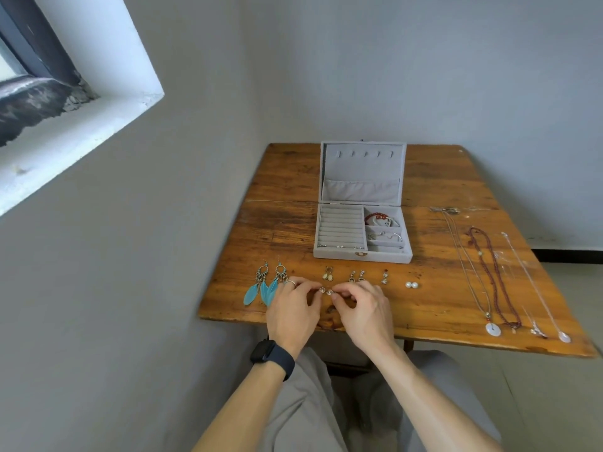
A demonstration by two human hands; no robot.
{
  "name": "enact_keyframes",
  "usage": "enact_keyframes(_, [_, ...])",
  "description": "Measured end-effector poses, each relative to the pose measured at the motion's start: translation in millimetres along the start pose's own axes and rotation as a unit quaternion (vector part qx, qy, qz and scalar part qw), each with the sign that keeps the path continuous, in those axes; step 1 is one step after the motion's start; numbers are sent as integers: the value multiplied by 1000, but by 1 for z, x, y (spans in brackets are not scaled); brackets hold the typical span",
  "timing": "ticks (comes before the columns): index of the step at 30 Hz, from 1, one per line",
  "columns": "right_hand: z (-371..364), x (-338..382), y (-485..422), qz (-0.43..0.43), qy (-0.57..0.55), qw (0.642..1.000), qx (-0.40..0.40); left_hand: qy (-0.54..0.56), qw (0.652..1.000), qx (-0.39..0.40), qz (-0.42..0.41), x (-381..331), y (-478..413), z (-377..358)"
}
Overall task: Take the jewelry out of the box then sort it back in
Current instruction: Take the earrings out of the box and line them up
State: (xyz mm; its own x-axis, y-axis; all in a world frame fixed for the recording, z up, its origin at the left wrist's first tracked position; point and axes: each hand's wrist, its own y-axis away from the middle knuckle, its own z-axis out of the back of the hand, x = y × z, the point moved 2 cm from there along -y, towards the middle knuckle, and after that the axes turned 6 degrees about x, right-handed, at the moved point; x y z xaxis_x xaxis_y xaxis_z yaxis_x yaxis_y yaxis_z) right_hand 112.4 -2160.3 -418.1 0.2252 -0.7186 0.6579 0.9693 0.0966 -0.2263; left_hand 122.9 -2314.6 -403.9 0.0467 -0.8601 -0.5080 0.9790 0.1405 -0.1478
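A grey velvet jewelry box [361, 256] stands open at the table's middle, with a red bead bracelet [375, 217] and silver bangles [388, 237] in its right compartments and small studs in the front ring row. In front of it lie blue feather earrings [264, 285], cream drop earrings [328, 274], silver drop earrings [356, 276], a crystal pair [385, 277] and pearl studs [411, 284]. My left hand [292, 313] and my right hand [363, 309] meet near the front edge, fingertips pinching a small pair of clear earrings [325, 291].
Several long necklaces [489, 272] lie stretched out on the right side of the wooden table [287, 177]. The table stands in a corner, with grey walls to the left and behind. A window recess [81, 102] is at upper left. My knees sit under the front edge.
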Motion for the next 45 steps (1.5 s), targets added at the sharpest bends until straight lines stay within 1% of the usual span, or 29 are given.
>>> enact_keyframes(3, [1, 0, 0, -2, -8, 1000, 1, 9, 1000, 7, -11, 2, 0, 1])
enact_keyframes(12, [2, -1, 0, -2, -13, 1000, 3, 3, 1000, 26, -9, 1, -1, 4])
enact_keyframes(17, [7, -1, -2, -3, -34, 999, 37, 21, 999, 40, -23, 0, -4, 14])
enact_keyframes(18, [9, -1, -3, -4, -43, 998, 51, 27, 999, 32, -29, 1, -7, 18])
enact_keyframes(20, [15, -2, -7, -6, -61, 995, 78, 27, 999, -7, -42, 5, -13, 30])
enact_keyframes(22, [23, -1, -13, -1, -63, 994, 93, 2, 998, -51, -44, 13, -24, 42])
enact_keyframes(24, [31, 4, -25, 11, -52, 994, 95, -31, 998, -57, -26, 26, -38, 51])
enact_keyframes(26, [36, 10, -42, 22, -36, 996, 84, -58, 998, -18, -5, 40, -53, 54])
enact_keyframes(29, [40, 19, -75, 34, 19, 998, 58, -77, 994, 76, 17, 59, -77, 54])
enact_keyframes(31, [39, 20, -95, 29, 98, 993, 65, -86, 987, 130, 29, 66, -93, 54])
enact_keyframes(33, [37, 17, -108, 19, 194, 977, 90, -87, 978, 182, 54, 71, -104, 51])
enact_keyframes(35, [35, 13, -113, 24, 254, 961, 111, -84, 968, 225, 70, 76, -108, 47])
enact_keyframes(38, [33, 13, -113, 52, 291, 949, 109, -70, 968, 229, 73, 81, -107, 41])
enact_keyframes(41, [36, 18, -116, 60, 297, 947, 106, -57, 970, 225, 74, 83, -107, 41])
enact_keyframes(43, [37, 22, -121, 49, 293, 948, 111, -64, 970, 223, 71, 84, -106, 39])
enact_keyframes(45, [39, 24, -127, 20, 283, 951, 123, -73, 970, 220, 68, 85, -103, 37])
